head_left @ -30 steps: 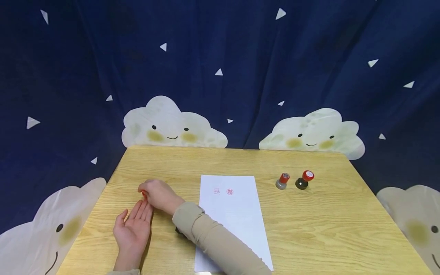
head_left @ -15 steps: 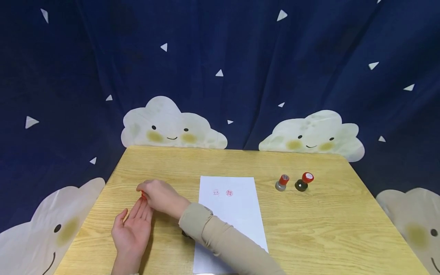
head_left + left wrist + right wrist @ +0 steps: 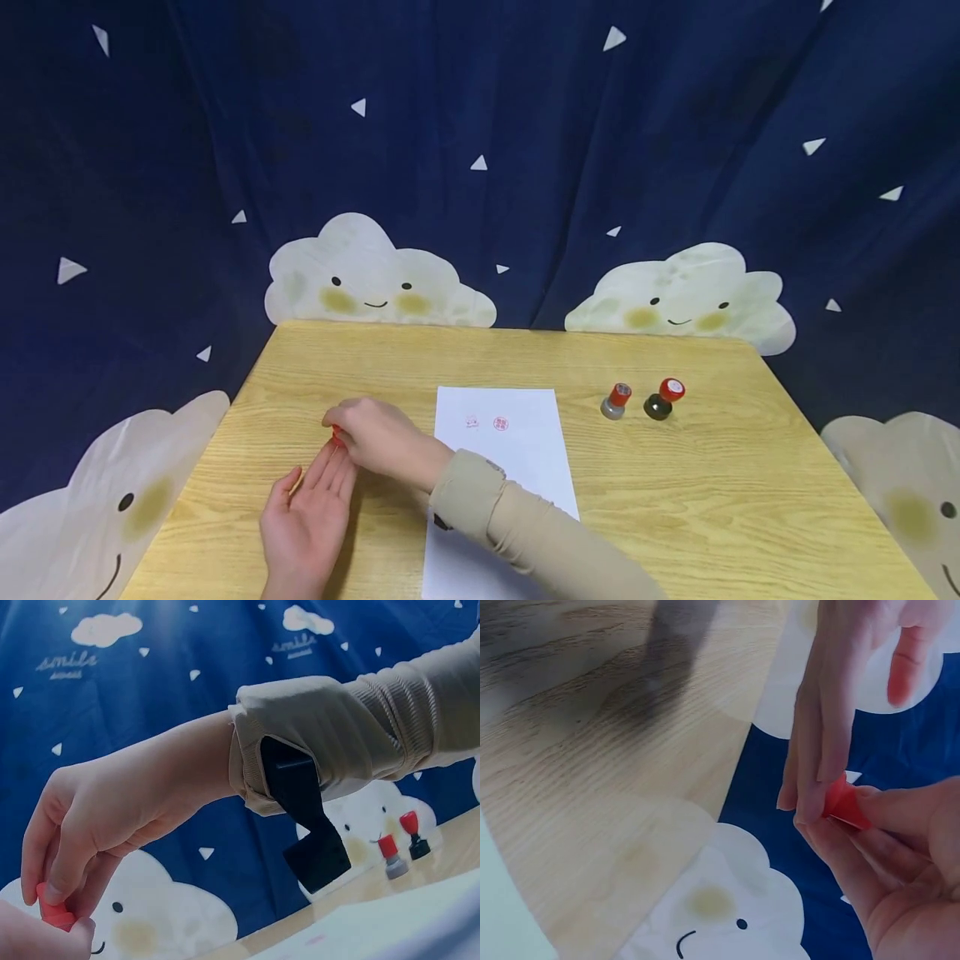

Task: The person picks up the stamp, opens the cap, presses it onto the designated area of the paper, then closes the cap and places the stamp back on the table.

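Observation:
In the head view my left hand (image 3: 307,525) lies palm up at the left of the table, its fingers straight. My right hand (image 3: 382,437) reaches across and pinches a small red piece (image 3: 337,433) at the left fingertips. The left wrist view shows the red piece (image 3: 56,909) between the right thumb and fingers. From the right wrist view, the red piece (image 3: 844,804) touches the left fingers (image 3: 834,742) while the right hand (image 3: 900,870) grips it. Fingers cover most of the piece, so its exact kind cannot be told.
A white sheet of paper (image 3: 498,475) with two red prints lies mid-table, partly under the right sleeve (image 3: 517,525). A grey-and-red stamp (image 3: 616,402) and a black-and-red stamp (image 3: 663,399) stand on the wooden table (image 3: 712,500) at right. A dark blue curtain (image 3: 525,125) hangs behind.
Both hands have shifted a little to the right and toward me together. The right hand keeps its pinch on the red piece at the left fingertips. The stamps and paper stay put.

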